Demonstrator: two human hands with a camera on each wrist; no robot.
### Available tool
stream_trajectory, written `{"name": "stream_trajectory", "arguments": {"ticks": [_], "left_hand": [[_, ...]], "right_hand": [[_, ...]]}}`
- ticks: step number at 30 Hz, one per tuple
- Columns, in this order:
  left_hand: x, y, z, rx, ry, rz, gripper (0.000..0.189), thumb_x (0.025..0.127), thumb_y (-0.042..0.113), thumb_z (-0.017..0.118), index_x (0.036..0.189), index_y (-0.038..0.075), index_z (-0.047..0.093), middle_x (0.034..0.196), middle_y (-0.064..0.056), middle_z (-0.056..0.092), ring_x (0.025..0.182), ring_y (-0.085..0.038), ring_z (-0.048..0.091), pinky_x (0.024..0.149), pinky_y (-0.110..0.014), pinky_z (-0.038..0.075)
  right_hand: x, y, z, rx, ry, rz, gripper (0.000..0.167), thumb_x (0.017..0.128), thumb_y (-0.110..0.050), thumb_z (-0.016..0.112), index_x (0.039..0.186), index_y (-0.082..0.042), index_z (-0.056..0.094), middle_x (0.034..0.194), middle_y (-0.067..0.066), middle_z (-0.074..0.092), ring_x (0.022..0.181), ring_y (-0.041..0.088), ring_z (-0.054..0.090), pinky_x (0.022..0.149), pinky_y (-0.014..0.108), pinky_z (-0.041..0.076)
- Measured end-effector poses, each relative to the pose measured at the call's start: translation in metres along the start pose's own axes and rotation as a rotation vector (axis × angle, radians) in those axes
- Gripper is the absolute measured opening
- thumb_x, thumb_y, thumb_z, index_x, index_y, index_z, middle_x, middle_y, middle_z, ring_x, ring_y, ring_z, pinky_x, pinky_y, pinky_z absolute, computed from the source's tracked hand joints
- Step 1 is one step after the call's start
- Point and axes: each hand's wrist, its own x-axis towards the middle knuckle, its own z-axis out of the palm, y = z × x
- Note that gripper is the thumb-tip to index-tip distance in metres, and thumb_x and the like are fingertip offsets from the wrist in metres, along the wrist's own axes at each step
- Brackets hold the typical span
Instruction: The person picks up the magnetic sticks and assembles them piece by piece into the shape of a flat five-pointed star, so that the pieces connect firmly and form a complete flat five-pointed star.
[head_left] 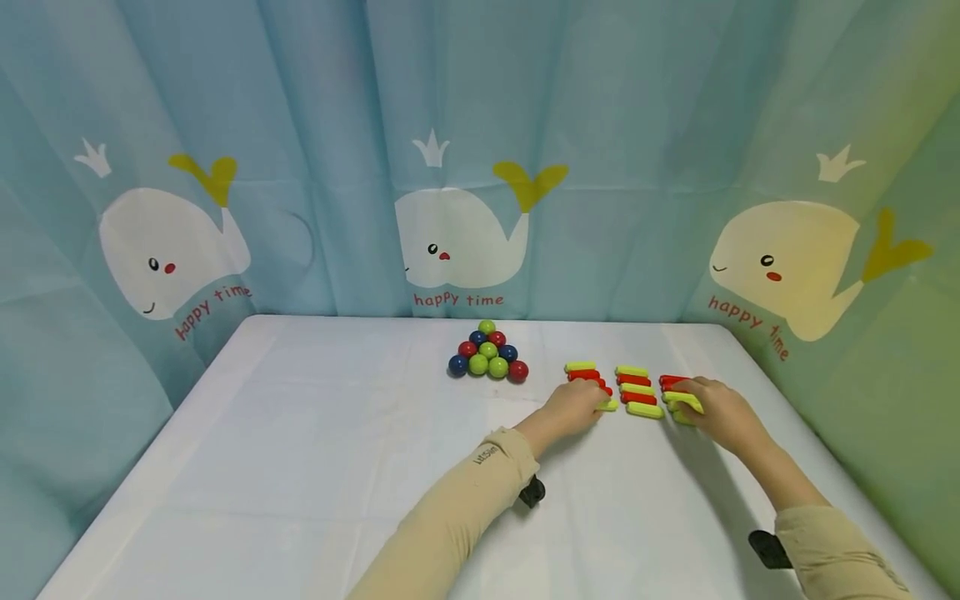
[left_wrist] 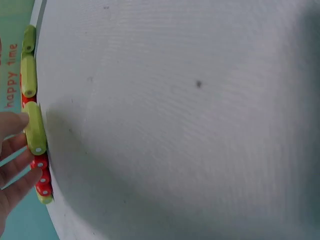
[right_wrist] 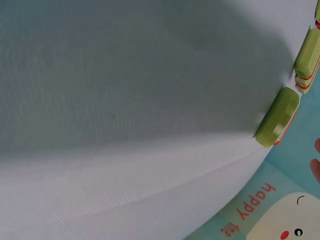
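My left hand is at the near end of the left column of small sticks. Its thumb and fingers pinch a yellow-green stick, and the other fingers spread along the red sticks behind it. On the right, my right hand grips a tilted yellow-green stick over the right column, where red sticks lie at the far end. Only its fingertips show at the edge of the right wrist view. Between the hands lies a middle column of alternating yellow-green and red sticks.
Left of the sticks, red, blue and green balls form a triangle near the back of the white table. A blue curtain with printed whales hangs behind the table and along its sides.
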Motion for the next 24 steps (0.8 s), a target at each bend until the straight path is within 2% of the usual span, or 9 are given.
{"name": "stream_trajectory", "arguments": {"ticks": [7,10,13,15,17,20,24], "left_hand": [[-0.003,0.008,0.001,0.025,-0.003,-0.049,0.006,0.086,0.013,0.066,0.086,0.018,0.069,0.084,0.007,0.062,0.073,-0.008,0.055,0.055,-0.018,0.041],[-0.007,0.010,0.000,0.036,0.024,-0.038,0.007,0.084,0.011,0.066,0.080,0.017,0.066,0.074,0.007,0.061,0.067,-0.007,0.055,0.053,-0.018,0.040],[-0.012,0.012,-0.002,0.047,0.046,-0.012,0.006,0.083,0.010,0.066,0.080,0.016,0.065,0.072,0.006,0.064,0.068,-0.007,0.059,0.055,-0.018,0.043],[-0.016,0.012,-0.003,0.034,0.043,0.007,0.008,0.085,0.010,0.064,0.089,0.016,0.067,0.080,0.006,0.068,0.074,-0.007,0.063,0.061,-0.017,0.046],[-0.020,0.011,-0.003,0.009,0.023,0.027,0.017,0.090,0.013,0.059,0.104,0.018,0.067,0.095,0.006,0.071,0.085,-0.007,0.065,0.070,-0.017,0.049],[-0.028,0.007,-0.003,-0.009,-0.020,0.053,0.032,0.095,0.015,0.053,0.126,0.021,0.059,0.115,0.006,0.067,0.100,-0.009,0.064,0.082,-0.019,0.050],[-0.040,0.001,-0.008,0.009,-0.042,0.087,0.036,0.094,0.014,0.055,0.130,0.019,0.057,0.116,0.001,0.066,0.099,-0.012,0.063,0.081,-0.021,0.051]], "right_hand": [[0.003,-0.001,0.000,0.005,0.011,-0.010,0.024,0.078,-0.004,0.071,0.098,0.006,0.064,0.092,0.024,0.066,0.084,0.042,0.062,0.073,0.054,0.049],[0.003,-0.003,-0.001,0.000,0.005,-0.014,0.024,0.077,-0.003,0.072,0.099,0.006,0.065,0.092,0.023,0.067,0.083,0.041,0.062,0.072,0.053,0.050],[0.004,-0.006,-0.003,0.001,0.006,-0.026,0.025,0.077,-0.002,0.072,0.100,0.005,0.065,0.092,0.023,0.067,0.082,0.039,0.063,0.072,0.052,0.050],[0.005,-0.008,-0.003,0.007,0.010,-0.033,0.025,0.077,-0.001,0.071,0.100,0.006,0.064,0.093,0.023,0.067,0.083,0.039,0.063,0.072,0.052,0.051],[0.007,-0.012,-0.003,0.006,0.011,-0.042,0.024,0.078,0.000,0.070,0.100,0.007,0.064,0.095,0.024,0.067,0.084,0.040,0.063,0.074,0.052,0.051],[0.012,-0.017,0.000,-0.008,-0.001,-0.052,0.023,0.078,0.002,0.069,0.100,0.008,0.064,0.097,0.025,0.067,0.088,0.042,0.063,0.077,0.053,0.050],[0.019,-0.028,0.003,-0.031,-0.013,-0.062,0.022,0.078,0.001,0.070,0.099,0.007,0.065,0.095,0.024,0.067,0.085,0.039,0.064,0.075,0.050,0.051]]}}
